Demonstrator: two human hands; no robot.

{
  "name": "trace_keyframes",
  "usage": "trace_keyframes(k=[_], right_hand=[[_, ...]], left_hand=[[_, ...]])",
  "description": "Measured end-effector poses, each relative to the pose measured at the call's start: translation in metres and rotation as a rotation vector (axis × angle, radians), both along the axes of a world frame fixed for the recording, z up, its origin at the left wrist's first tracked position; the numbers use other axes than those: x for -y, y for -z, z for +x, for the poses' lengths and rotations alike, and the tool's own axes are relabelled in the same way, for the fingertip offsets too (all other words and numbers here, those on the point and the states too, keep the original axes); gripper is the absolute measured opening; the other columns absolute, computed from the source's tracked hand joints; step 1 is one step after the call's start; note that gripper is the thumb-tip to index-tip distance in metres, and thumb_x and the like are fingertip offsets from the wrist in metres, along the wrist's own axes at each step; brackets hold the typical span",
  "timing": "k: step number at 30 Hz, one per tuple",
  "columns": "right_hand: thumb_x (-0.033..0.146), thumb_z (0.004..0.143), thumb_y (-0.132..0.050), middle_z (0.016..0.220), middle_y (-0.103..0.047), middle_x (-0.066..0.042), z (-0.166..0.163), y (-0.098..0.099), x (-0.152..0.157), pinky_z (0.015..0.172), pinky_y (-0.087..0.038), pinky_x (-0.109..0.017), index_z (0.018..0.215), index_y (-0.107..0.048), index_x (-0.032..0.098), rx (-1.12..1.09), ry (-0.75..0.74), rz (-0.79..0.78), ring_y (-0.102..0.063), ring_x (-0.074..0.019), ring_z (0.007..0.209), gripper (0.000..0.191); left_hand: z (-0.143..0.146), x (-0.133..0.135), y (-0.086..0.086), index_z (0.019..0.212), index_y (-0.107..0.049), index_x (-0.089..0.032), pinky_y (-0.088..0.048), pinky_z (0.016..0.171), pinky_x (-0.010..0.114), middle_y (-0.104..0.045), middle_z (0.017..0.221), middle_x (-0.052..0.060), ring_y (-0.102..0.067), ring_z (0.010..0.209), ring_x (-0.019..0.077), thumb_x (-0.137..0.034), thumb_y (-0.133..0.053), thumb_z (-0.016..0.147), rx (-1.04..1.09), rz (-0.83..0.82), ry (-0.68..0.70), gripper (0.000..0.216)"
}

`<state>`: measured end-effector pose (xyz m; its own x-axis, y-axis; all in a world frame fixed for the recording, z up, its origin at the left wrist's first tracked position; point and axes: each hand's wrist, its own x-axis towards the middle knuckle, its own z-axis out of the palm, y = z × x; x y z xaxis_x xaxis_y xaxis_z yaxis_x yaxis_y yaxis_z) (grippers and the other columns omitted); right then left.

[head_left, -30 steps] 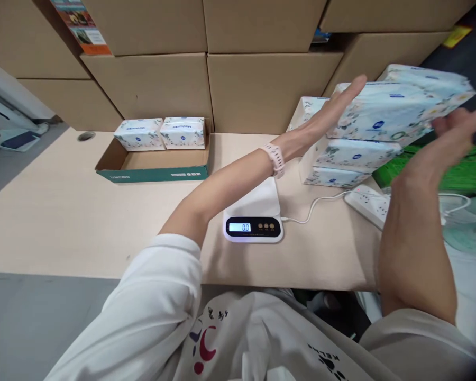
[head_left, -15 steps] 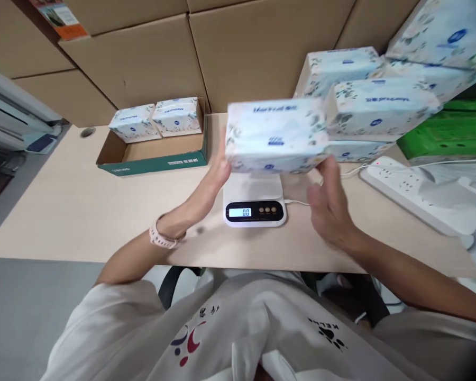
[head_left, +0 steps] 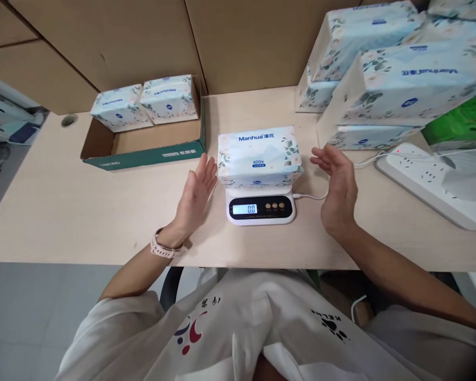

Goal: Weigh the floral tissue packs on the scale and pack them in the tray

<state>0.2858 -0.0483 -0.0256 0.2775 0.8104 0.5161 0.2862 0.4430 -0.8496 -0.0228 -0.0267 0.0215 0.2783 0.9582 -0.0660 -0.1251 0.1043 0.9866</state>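
A pale blue, flower-printed pack of tissues (head_left: 258, 157) rests on a white digital scale (head_left: 261, 218), whose lit display reads 0.0. On its left side, my left hand (head_left: 196, 193) is held open with the palm facing the pack and the fingers just apart from it. Across from it, my right hand (head_left: 337, 185) is open too, fingers curved slightly, with a gap between it and the pack. Neither hand holds anything. The pack covers most of the weighing plate.
At the left, a green-sided cardboard box (head_left: 154, 159) holds two tissue packs (head_left: 168, 99). Stacked tissue packs (head_left: 412, 87) stand at the right, beside green packs (head_left: 460, 119) and a white power strip (head_left: 428, 180). A white cable (head_left: 313, 197) runs from the scale. Large cartons (head_left: 257, 42) line the back.
The tissue pack has come down from between my hands onto the scale. Both hands have let go and moved apart to either side. The camera view has shifted somewhat.
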Motion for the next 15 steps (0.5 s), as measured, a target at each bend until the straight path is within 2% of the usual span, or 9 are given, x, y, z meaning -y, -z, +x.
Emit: trace_keyframes(k=[6,11,15], right_hand=[[0.061,0.11,-0.045,0.143,-0.077,-0.01,0.0,-0.005,0.004,0.121,-0.055,-0.059,0.146,-0.068,0.027,-0.084,-0.023,-0.075,-0.075,-0.0265,0.131,0.055],[0.065,0.108,-0.044,0.142,-0.078,-0.008,-0.004,-0.009,0.009,0.125,-0.051,-0.06,0.143,-0.071,0.03,-0.085,-0.066,-0.152,-0.075,-0.0271,0.131,0.056],[0.062,0.109,-0.044,0.141,-0.079,-0.007,-0.004,-0.01,0.011,0.122,-0.053,-0.056,0.141,-0.072,0.03,-0.092,-0.078,-0.147,-0.075,-0.0255,0.13,0.053]], left_hand=[[-0.004,-0.005,-0.007,0.165,-0.056,-0.026,-0.027,0.144,0.044,-0.047,0.178,0.005,-0.039,0.17,0.0279,-0.073,-0.041,0.107,0.134,-0.201,-0.091,0.076],[-0.005,-0.011,-0.01,0.135,-0.079,-0.019,-0.037,0.139,0.043,-0.068,0.16,0.011,-0.053,0.161,0.0285,-0.066,-0.047,0.107,0.208,-0.279,-0.156,0.063],[-0.008,-0.017,-0.008,0.115,-0.084,-0.019,-0.047,0.132,0.043,-0.079,0.142,0.013,-0.063,0.151,0.0292,-0.06,-0.054,0.104,0.259,-0.341,-0.228,0.053]])
